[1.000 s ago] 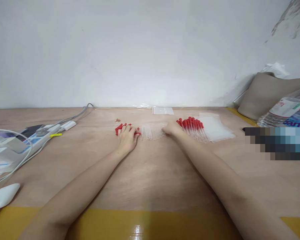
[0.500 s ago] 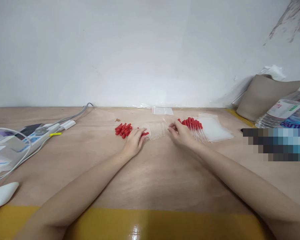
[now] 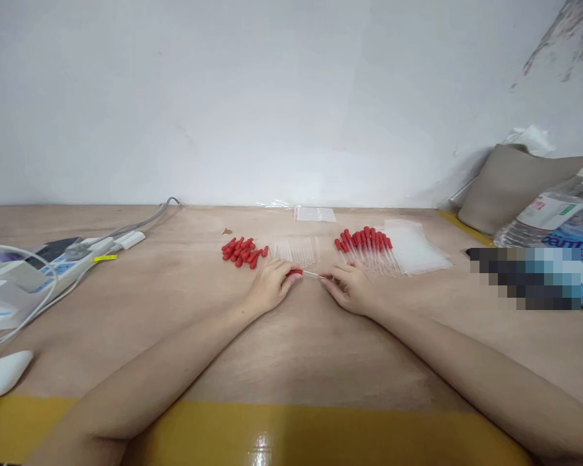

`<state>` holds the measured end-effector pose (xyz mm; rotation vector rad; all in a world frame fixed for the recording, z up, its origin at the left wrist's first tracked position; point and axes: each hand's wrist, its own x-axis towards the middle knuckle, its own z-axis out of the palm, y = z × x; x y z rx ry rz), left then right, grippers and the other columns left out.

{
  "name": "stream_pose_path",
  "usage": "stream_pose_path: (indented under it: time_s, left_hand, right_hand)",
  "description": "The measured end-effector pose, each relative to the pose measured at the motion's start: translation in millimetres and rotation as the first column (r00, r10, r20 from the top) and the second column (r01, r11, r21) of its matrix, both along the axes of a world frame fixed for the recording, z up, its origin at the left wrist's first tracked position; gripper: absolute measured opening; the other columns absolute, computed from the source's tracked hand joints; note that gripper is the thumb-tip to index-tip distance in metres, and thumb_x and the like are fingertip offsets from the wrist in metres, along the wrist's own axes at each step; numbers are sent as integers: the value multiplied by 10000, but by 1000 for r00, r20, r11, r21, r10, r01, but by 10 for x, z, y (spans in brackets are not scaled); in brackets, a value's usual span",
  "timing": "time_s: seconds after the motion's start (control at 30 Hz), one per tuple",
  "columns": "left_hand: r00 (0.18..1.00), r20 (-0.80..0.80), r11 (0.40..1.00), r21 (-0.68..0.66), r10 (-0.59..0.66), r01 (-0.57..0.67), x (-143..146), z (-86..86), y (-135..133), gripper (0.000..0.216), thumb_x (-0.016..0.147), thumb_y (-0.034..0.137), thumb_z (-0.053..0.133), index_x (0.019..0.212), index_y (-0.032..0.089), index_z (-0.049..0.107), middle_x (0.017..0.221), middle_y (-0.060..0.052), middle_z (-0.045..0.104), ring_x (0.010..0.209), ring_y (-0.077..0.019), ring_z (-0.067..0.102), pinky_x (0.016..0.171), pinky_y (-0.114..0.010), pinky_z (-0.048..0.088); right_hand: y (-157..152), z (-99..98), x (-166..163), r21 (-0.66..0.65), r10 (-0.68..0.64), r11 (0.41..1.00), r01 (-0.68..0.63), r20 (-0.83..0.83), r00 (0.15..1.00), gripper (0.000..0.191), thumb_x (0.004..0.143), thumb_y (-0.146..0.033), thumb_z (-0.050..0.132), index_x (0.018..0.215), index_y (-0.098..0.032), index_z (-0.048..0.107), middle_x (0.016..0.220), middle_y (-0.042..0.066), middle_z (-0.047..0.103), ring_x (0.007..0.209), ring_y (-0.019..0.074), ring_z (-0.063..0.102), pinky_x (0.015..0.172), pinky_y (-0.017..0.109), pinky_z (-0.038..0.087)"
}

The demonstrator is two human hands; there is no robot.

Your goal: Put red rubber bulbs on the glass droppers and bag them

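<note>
My left hand point(image 3: 270, 289) pinches a small red rubber bulb point(image 3: 294, 272) just above the wooden table point(image 3: 291, 349). My right hand point(image 3: 348, 288) pinches a thin clear glass tube point(image 3: 313, 275) whose end meets that bulb between the two hands. Behind my left hand lies a pile of loose red bulbs point(image 3: 242, 251). A row of clear tubes point(image 3: 296, 250) lies behind the gap between my hands. Assembled droppers with red tops point(image 3: 366, 246) lie in a heap behind my right hand.
Clear plastic bags point(image 3: 415, 252) lie right of the droppers, and a small one point(image 3: 315, 214) near the wall. A power strip with cables point(image 3: 72, 262) sits at the left, a white object point(image 3: 2, 375) at the near left. A water bottle point(image 3: 553, 210) and grey pouch point(image 3: 514, 181) stand at the right.
Both hands drew back from the piles toward me and came together. The left hand picked a red bulb, the right a clear tube, and the two pieces now meet.
</note>
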<state>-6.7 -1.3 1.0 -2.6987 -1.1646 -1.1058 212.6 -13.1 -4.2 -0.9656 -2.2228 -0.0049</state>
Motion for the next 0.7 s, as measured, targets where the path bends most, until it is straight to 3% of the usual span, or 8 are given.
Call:
stream_pose_path:
  time_s: [0.23,0.43,0.7]
  left_hand:
    - [991,90,991,-84,-95,103,-5,0,-1,146,866,263,491,945,180,580,834,-25,634,763,-137,581,697,-247,451]
    - [983,45,977,-116,-177,181,-15,1,3,177,875,277,475,916,174,613,829,-34,641,750,-134,584,687,-242,444]
    - [993,-32,994,-2,-110,110,-31,-5,-13,160,875,280,479,881,186,609,796,-13,665,726,-142,592,713,-291,384]
  right_hand:
    - [21,-16,12,-24,27,999,-27,8,1000,178,857,-239,464,908,-206,631,766,12,660,644,115,555,766,323,273]
    - [103,-13,42,10,38,999,-39,40,998,180,854,-229,485,898,-227,659,822,16,666,718,126,573,761,324,259]
    - [77,50,0,162,-20,987,-3,140,990,234,858,-205,442,904,-227,671,754,16,647,648,115,497,742,331,225]
